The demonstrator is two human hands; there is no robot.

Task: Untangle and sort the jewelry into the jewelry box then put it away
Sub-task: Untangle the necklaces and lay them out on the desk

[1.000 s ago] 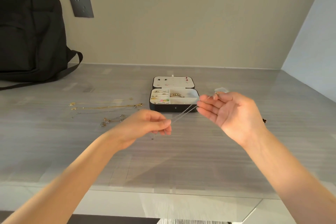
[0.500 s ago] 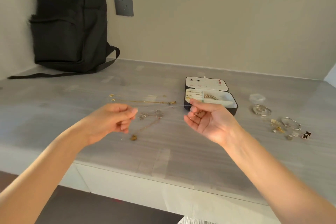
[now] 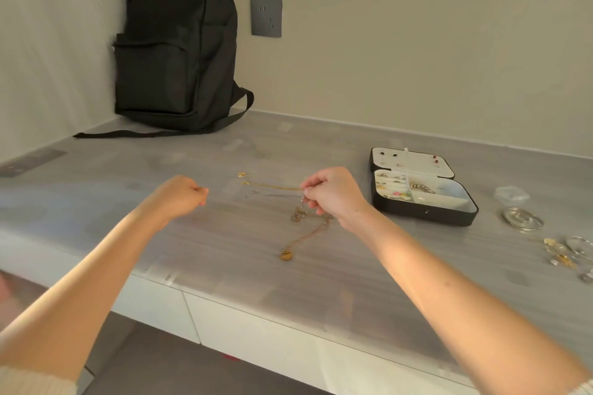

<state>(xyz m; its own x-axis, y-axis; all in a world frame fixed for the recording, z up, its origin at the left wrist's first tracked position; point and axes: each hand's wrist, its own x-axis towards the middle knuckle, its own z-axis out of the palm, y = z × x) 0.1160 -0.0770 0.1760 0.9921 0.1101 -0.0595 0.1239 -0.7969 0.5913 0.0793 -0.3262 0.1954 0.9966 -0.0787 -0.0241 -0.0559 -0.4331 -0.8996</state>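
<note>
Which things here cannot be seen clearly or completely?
Head view only.
The left hand: fingers curled; whether they pinch anything is too fine to see.
The thin chain pinched by the right hand: too thin to trace toward the left hand.
The jewelry box: pieces inside too small to identify.
The loose jewelry at right: cut by the frame edge.

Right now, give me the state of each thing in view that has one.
jewelry box, open, lid laid back, partly filled.
left hand, fingers curled; held thing too fine to see.
right hand, pinching a fine chain.
pendant necklace, lying tangled on the table.
bangles, loose on the table, unsorted.
backpack, upright against the wall.
wall socket, nothing plugged in.
</note>
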